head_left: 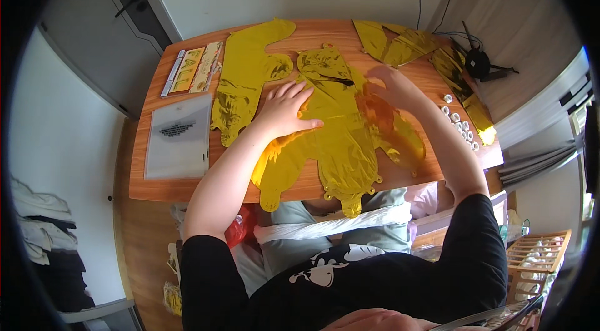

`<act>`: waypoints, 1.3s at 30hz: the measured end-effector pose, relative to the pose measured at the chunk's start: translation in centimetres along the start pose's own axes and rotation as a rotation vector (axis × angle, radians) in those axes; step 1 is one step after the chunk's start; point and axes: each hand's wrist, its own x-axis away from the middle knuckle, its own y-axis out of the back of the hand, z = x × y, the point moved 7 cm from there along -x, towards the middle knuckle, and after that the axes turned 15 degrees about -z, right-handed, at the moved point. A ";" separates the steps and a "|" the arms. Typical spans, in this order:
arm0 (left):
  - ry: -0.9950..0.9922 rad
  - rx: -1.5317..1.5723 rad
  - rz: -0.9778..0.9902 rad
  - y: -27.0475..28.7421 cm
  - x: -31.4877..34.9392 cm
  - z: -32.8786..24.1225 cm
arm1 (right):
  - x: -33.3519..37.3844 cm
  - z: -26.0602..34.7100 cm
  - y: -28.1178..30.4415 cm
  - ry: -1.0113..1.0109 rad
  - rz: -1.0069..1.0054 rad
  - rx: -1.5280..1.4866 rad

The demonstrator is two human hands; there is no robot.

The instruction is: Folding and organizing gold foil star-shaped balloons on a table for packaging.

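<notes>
A flat, uninflated gold foil balloon (340, 128) lies across the middle of the table, its tabbed end hanging at the near edge. My left hand (287, 109) rests on its left part with the fingers spread and the thumb pointing right. At its upper right side is my right hand (390, 87), slightly blurred, fingers apart and curved, with no object visible in it. Whether it touches the foil I cannot tell. Left of these, a second flat gold foil balloon (240, 69) reaches toward the back edge.
More gold foil (400, 44) lies at the back right. Several small white rolls (459, 123) stand near the right edge, by a black router-like device (478, 62) with cables. On the left are a clear plastic sleeve (178, 143) and a colourful printed pack (187, 72).
</notes>
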 end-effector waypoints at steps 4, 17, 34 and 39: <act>-0.009 -0.020 0.027 -0.2 -0.5 -0.2 | 7.5 2.4 2.1 0.182 -0.061 0.121; -0.014 0.006 -0.025 0.4 -0.6 -0.6 | 14.0 2.6 2.9 0.156 -0.155 0.044; -0.028 0.031 -0.034 0.5 -0.7 -0.4 | 13.8 2.0 3.3 0.075 -0.162 -0.021; -0.029 0.034 -0.013 0.5 -0.6 -0.7 | 14.9 -0.7 4.6 -0.155 -0.339 0.247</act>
